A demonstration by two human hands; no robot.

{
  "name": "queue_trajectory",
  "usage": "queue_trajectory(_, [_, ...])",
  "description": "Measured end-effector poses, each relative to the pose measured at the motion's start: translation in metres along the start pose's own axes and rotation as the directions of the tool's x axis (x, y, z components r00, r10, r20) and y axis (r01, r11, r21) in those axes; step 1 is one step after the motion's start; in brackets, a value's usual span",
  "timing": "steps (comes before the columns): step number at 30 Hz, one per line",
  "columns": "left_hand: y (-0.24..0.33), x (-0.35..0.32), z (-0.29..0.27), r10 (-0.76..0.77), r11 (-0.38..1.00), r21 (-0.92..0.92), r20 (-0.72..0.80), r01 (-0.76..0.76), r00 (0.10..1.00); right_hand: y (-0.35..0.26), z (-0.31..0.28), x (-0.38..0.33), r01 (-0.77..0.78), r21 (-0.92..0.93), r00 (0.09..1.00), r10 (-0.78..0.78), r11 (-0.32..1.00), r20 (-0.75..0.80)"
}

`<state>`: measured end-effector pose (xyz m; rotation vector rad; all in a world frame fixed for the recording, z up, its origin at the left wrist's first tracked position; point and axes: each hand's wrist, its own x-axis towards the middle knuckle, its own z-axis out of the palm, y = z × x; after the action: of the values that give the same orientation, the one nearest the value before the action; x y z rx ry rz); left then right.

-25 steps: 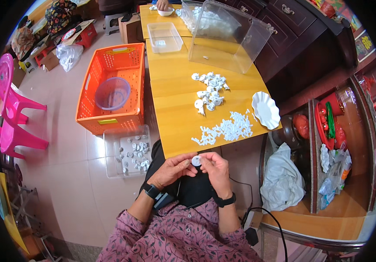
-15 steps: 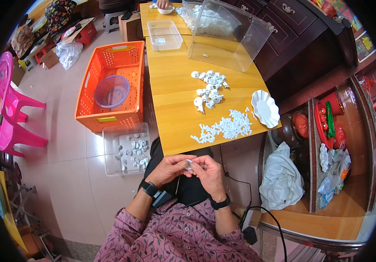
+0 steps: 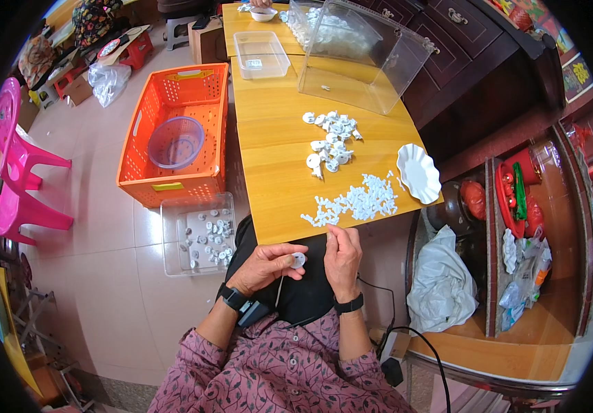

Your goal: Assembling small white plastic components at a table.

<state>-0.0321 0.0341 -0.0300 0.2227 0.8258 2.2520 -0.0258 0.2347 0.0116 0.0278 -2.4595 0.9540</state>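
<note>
My left hand point(image 3: 267, 267) pinches a small round white plastic piece point(image 3: 298, 260) between thumb and fingers, above my lap. At the near edge of the table, my right hand point(image 3: 342, 260) has its fingers drawn together; whatever may be between the fingertips is too small to make out. Just beyond those fingertips spreads a pile of tiny white plastic pegs point(image 3: 364, 199). Farther back on the wood-topped table point(image 3: 269, 148) lies a heap of larger round white plastic parts point(image 3: 332, 143). To the right of the pegs sits a white scalloped dish point(image 3: 418, 173).
A clear tub point(image 3: 261, 55) and a large clear box point(image 3: 351, 65) stand at the table's back. Left of the table are an orange crate point(image 3: 172, 182) holding a purple bowl point(image 3: 176, 142), and a clear bin point(image 3: 172, 265) of round parts. Another person's hand point(image 3: 262, 3) shows at the far end.
My right hand has parted from the left and moved right and forward to the table edge. The left hand keeps the round piece. The other person's hand has drawn back from the small bowl.
</note>
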Motion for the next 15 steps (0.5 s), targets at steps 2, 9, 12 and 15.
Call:
queue_trajectory(2, [0.0,0.0,0.0,-0.005,1.0,-0.003,0.0,0.005,1.0,0.004,0.0,0.001,-0.029,-0.012,0.999,0.03,1.0,0.04])
queue_trajectory(9, [0.001,0.0,0.0,-0.021,1.0,0.012,-0.003,0.021,1.0,0.012,0.002,0.006,0.01,-0.278,0.997,0.012,0.96,0.08])
queue_trajectory(12, [0.002,0.0,0.001,-0.024,1.0,0.013,0.001,0.024,1.0,0.01,0.003,0.006,0.008,-0.297,0.998,0.012,0.955,0.065])
queue_trajectory(15, [0.001,0.001,0.0,-0.022,1.0,0.011,0.005,0.022,1.0,0.005,0.004,0.003,0.024,-0.262,0.999,-0.011,0.965,0.051])
